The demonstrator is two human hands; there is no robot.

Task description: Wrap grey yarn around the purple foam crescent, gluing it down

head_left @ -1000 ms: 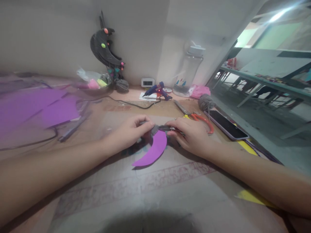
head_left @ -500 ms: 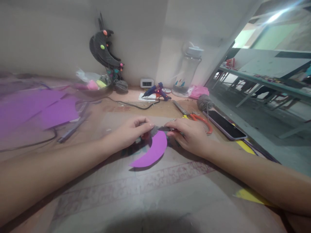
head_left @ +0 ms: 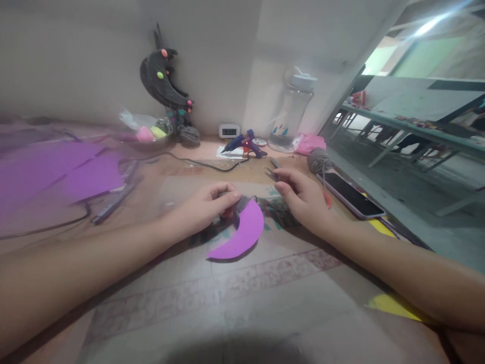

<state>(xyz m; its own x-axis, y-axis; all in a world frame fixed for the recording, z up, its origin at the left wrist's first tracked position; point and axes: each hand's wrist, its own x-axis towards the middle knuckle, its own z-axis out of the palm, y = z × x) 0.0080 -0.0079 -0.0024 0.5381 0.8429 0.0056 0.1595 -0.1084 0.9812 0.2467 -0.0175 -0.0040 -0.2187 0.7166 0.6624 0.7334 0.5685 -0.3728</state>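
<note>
A purple paper crescent (head_left: 248, 235) points its lower tip towards me, its upper end wound with grey yarn (head_left: 242, 203). My left hand (head_left: 217, 199) pinches that wrapped end between thumb and fingers. To the right, apart from the crescent, my right hand (head_left: 303, 194) is curled around small thread snips (head_left: 271, 175); only their pointed metal tips show past the fingers. Behind this hand lie scissors, with a blade tip (head_left: 275, 162) and a bit of the orange handle (head_left: 328, 198) visible.
A grey yarn ball (head_left: 319, 161) and a phone (head_left: 352, 196) lie at right. At the back stand a glue gun (head_left: 246, 142), a small clock (head_left: 229, 131) and a bottle (head_left: 291, 111). A dark decorated crescent (head_left: 161, 76) leans on the wall. Purple sheets (head_left: 91, 172) lie left.
My right hand has moved away from the crescent, up and to the right, with the snips' tips now pointing away from me. The crescent has shifted slightly right in my left hand.
</note>
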